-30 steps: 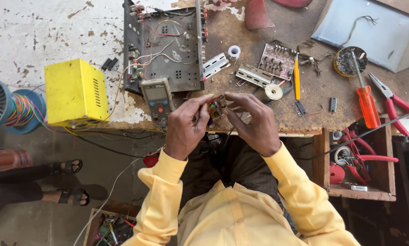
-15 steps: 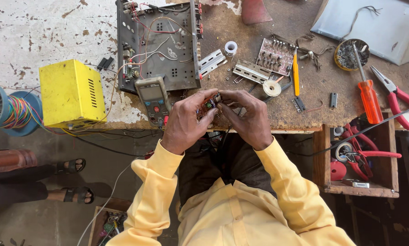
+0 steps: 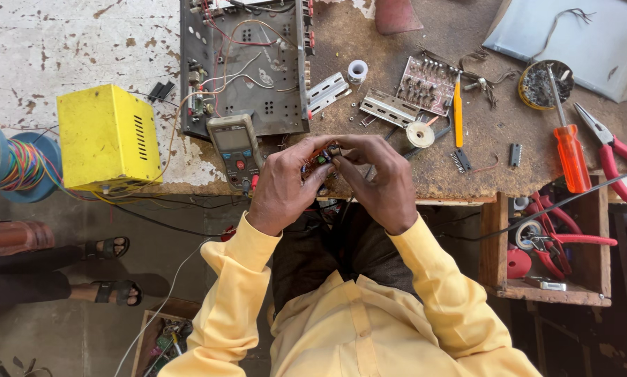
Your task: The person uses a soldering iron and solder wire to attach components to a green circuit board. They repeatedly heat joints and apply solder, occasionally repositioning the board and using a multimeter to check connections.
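Head view, looking down on a seated person in a yellow shirt (image 3: 355, 335). Landmark: the grey digital multimeter (image 3: 235, 148) lying at the near edge of the worn brown surface (image 3: 481, 150).

Just right of the multimeter, over the surface's near edge, the left hand (image 3: 285, 188) and the right hand (image 3: 383, 185) meet fingertip to fingertip. Both are in a clenched pinch grip on one small electronic part (image 3: 322, 158), largely hidden by the fingers; only specks of green and orange with fine leads show. Its exact kind cannot be told.

Handling, as a judgement: the part looks very light, stiff in the body but with thin, bendable leads, and fragile. It is best taken by its body or edges with fingertips, not by the leads.

Left of the multimeter stands a yellow metal box (image 3: 108, 137), and further left a spool of multicoloured wire (image 3: 10, 166). Behind the multimeter lies an open grey chassis (image 3: 247, 66) with loose wiring. Well to the right are a small circuit board (image 3: 426, 85), an orange-handled screwdriver (image 3: 570, 150) and red-handled pliers (image 3: 617, 157). Right of the person's lap, below the surface, a wooden tray (image 3: 495, 244) holds more red-handled tools.
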